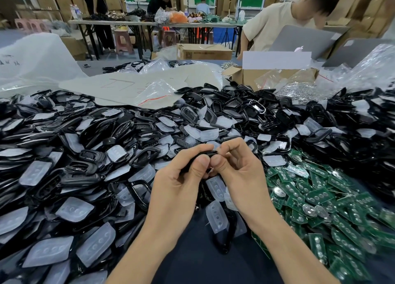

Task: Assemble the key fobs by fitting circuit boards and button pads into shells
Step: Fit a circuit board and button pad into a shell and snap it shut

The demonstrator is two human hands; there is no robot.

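Left hand and right hand meet at centre, fingers clamped on one black shell, thumbs touching. Its long axis runs hand to hand. I judge the boards nearer my right.

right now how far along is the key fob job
No finished fobs can be told apart in this view. In hand: the left hand and right hand pinch one black shell together. Left: a big heap of loose shells and button pads, plus the green circuit boards at the right.
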